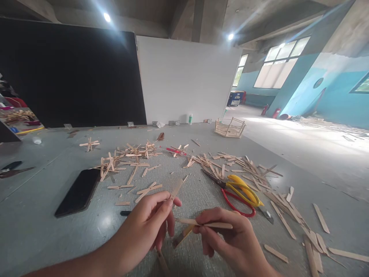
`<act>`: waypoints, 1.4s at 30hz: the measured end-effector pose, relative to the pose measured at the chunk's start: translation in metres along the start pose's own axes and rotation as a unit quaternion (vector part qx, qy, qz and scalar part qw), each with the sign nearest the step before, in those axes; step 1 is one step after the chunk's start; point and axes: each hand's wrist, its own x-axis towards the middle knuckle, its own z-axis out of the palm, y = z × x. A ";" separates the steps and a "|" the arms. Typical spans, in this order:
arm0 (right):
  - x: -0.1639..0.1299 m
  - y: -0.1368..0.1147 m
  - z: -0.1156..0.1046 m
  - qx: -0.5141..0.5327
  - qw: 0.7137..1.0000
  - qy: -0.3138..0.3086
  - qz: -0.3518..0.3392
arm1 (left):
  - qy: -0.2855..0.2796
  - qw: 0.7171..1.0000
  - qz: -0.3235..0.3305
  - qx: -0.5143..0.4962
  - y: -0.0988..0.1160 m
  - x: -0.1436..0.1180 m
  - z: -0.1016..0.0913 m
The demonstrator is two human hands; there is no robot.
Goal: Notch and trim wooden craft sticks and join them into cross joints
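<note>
Grey floor, black panel then white board behind; I note a dark phone (pixel 77 194) lying flat at left, wooden sticks (pixel 129 156) scattered beyond. My left hand (pixel 150 227) pinches one upright stick (pixel 175 190); my right hand (pixel 230 238) grips a flat stick (pixel 206 224) crosswise. Yellow-and-red scissors (pixel 240 192) lie just right, blue walls and windows beyond

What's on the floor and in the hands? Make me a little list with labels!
left hand: pinches an upright stick
right hand: holds a flat stick
scissors: yellow and red handles, beyond the right hand
phone: dark, lying to the left
loose sticks: scattered on the grey floor
stick frame: farther back
</note>
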 end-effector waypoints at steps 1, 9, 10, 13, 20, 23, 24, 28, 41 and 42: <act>0.000 -0.002 0.000 0.003 1.000 0.002 0.000 | 0.004 1.000 0.005 0.010 0.002 0.000 -0.001; 0.002 -0.017 0.006 0.024 0.996 0.031 0.083 | 0.014 0.999 0.031 0.010 -0.001 -0.002 0.001; 0.002 -0.019 0.007 0.031 0.994 0.045 0.093 | 0.019 0.999 0.029 0.010 -0.004 -0.002 0.002; 0.001 -0.025 0.011 0.031 0.991 0.057 0.116 | 0.013 0.999 0.024 0.019 -0.009 -0.004 0.004; 0.000 -0.024 0.008 -0.003 0.990 0.059 0.132 | -0.012 0.994 0.093 0.059 -0.010 -0.006 0.008; 0.000 -0.020 0.005 -0.036 0.991 0.039 0.119 | -0.011 0.989 0.115 0.088 -0.015 -0.005 0.010; 0.000 -0.019 0.004 -0.044 0.991 0.035 0.118 | -0.012 0.988 0.123 0.094 -0.017 -0.005 0.011; -0.001 -0.017 0.006 -0.056 0.989 0.046 0.126 | 0.000 0.978 0.173 0.117 -0.022 -0.006 0.014; 0.001 -0.024 0.011 -0.030 0.986 0.046 0.157 | 0.101 0.933 0.272 0.213 -0.023 -0.014 0.020; 0.002 -0.024 0.011 -0.028 0.986 0.043 0.160 | 0.099 0.933 0.272 0.214 -0.023 -0.014 0.020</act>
